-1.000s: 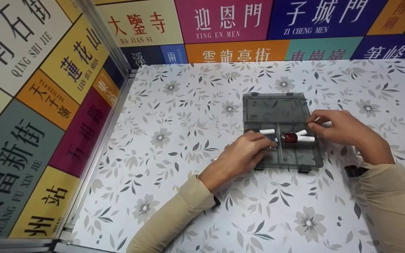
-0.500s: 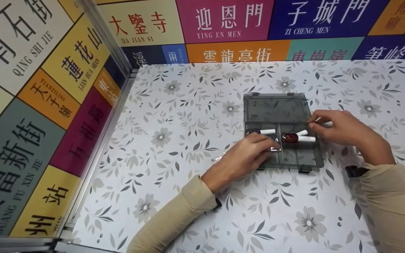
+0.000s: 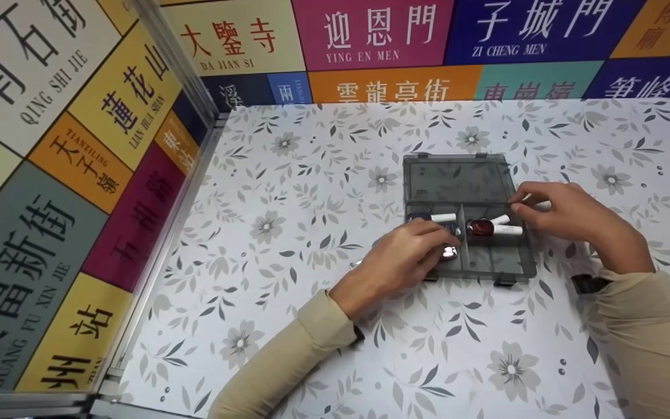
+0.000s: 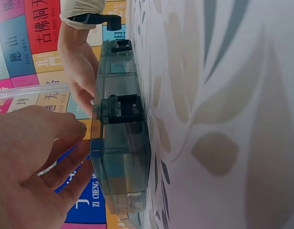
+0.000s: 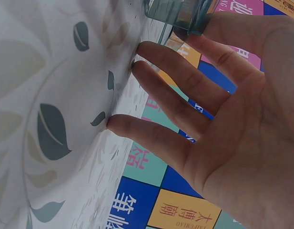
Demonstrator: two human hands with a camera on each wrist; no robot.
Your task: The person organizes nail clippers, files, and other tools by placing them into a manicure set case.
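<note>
A smoky grey plastic organizer box (image 3: pixel 499 265) lies on the table with its lid (image 3: pixel 457 177) folded back. In its right half are red nail polish bottles (image 3: pixel 480 227) with white caps; another white cap (image 3: pixel 443 217) shows in the left half. My left hand (image 3: pixel 402 253) reaches over that left half, and a small shiny thing (image 3: pixel 448 252) shows at its fingertips. I cannot tell if the fingers hold it. With thumb and index finger, my right hand (image 3: pixel 567 212) pinches the box's right edge; its other fingers (image 5: pixel 170 107) touch the table in the right wrist view.
A clear, shiny item (image 3: pixel 355 264) lies on the table, partly hidden by my left wrist. The table's floral cover (image 3: pixel 312 361) spreads around the box. Panels with Chinese lettering (image 3: pixel 370 35) stand behind and at left.
The shiny thing at my left fingertips has shifted slightly left and toward me, and looks turned. My left hand has moved only a little. The right hand stays at the box edge.
</note>
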